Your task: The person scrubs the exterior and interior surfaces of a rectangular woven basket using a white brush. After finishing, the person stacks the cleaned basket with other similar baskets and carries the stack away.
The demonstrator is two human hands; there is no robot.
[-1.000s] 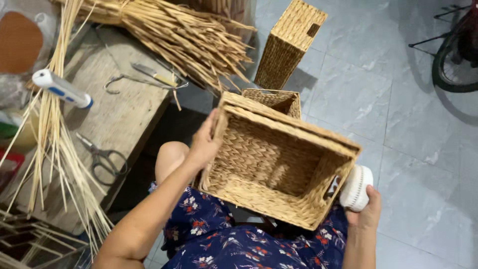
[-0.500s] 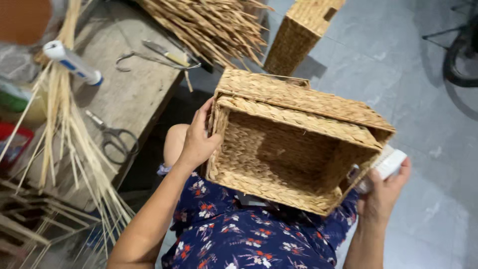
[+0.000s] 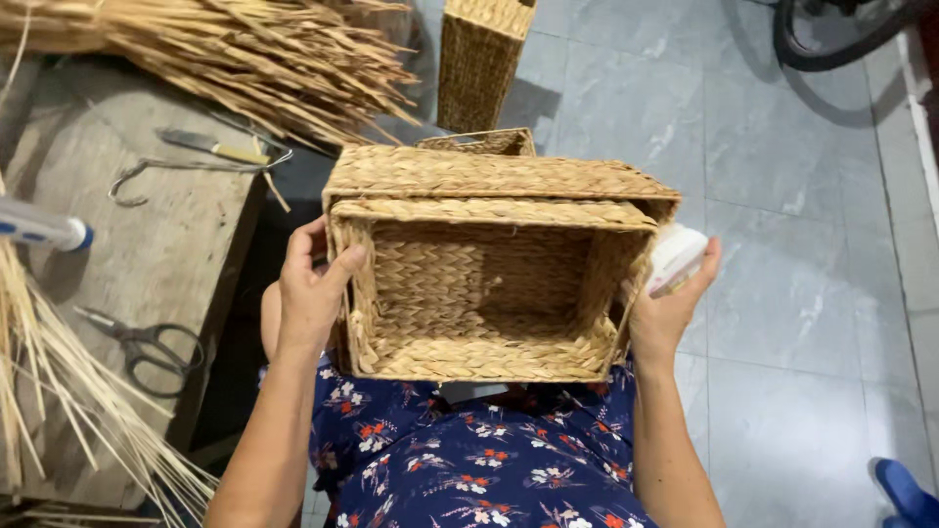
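A rectangular woven straw basket (image 3: 489, 284) rests on my lap, its open side facing me. My left hand (image 3: 311, 291) grips the basket's left wall, thumb hooked over the rim. My right hand (image 3: 670, 303) presses against the right wall while holding a white roll-like object (image 3: 675, 256) between fingers and palm.
A wooden bench (image 3: 147, 244) on the left carries scissors (image 3: 147, 344), metal pliers (image 3: 196, 156), a white and blue tube (image 3: 44, 227) and bundles of straw (image 3: 245, 54). A tall woven basket (image 3: 479, 59) stands on the grey tile floor. A bicycle wheel (image 3: 831, 39) is at top right.
The basket has been turned from a tilted, diagonal position to level and square in front of me. Both hands kept their hold on its sides.
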